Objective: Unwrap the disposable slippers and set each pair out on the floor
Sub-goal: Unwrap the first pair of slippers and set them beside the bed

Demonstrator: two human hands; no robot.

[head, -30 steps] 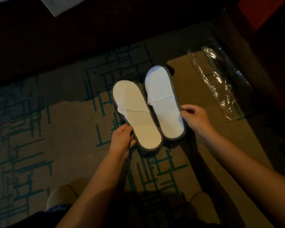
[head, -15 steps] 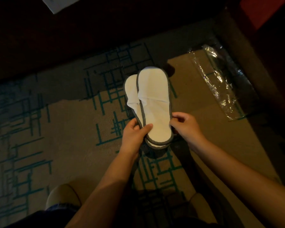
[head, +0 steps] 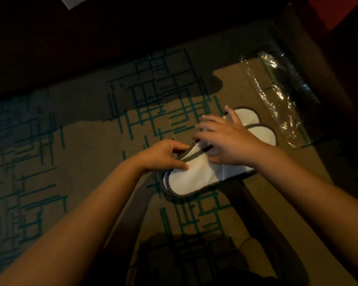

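Brown carpet [head: 74, 162] crossed with teal line patterns covers the dim floor, with dark furniture edging the top of the scene. Two bare forearms reach down from the lower corners toward the middle of the carpet. A pair of white slippers [head: 194, 178] with grey trim lies stacked there, one on top of the other, heels toward the person and toes angled up to the right. An empty clear plastic wrapper [head: 277, 96] lies flat on the carpet near the slippers, up and to the right. The left hand [head: 163, 155] pinches the grey trim of the upper slipper between thumb and fingers. The right hand [head: 229, 139] rests over the middle of the pair, fingers loosely spread and blurred; whether it grips anything cannot be told.
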